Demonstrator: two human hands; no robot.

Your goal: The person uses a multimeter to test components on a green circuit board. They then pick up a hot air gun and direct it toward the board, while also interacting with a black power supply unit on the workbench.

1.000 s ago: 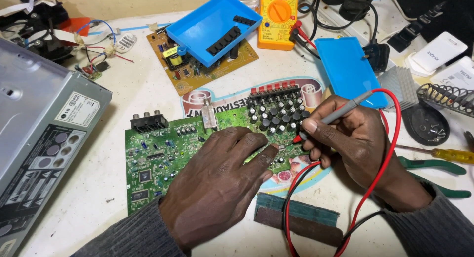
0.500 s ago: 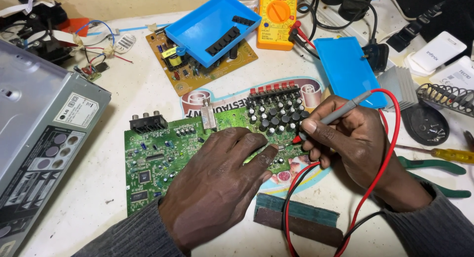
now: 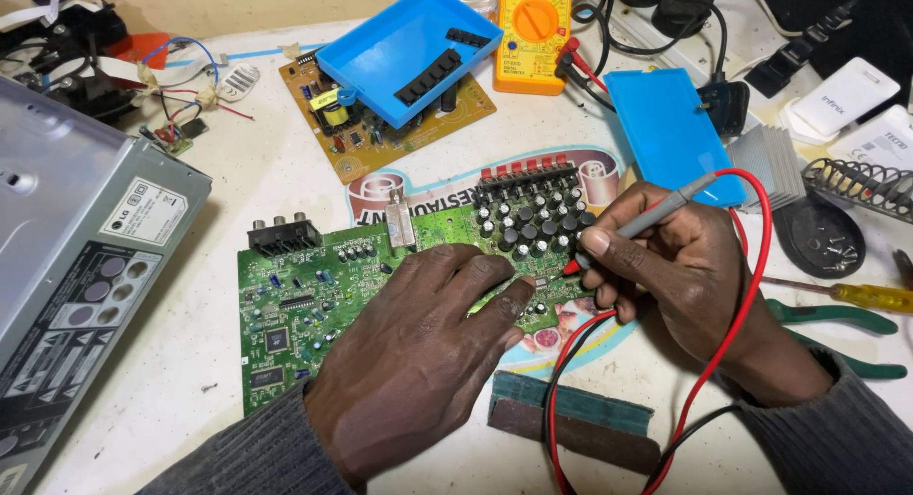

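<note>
While my left hand (image 3: 418, 352) lies flat on the stiff, breakable green board (image 3: 314, 305), my right hand (image 3: 675, 267) pinches the light probe (image 3: 656, 213).

A left hand (image 3: 418, 362) lies flat on a green circuit board (image 3: 314, 305) at the table's (image 3: 238, 186) middle. The right hand (image 3: 680, 267) holds a grey probe (image 3: 656, 213) on it, red lead (image 3: 751, 267) looping alongside.
</note>
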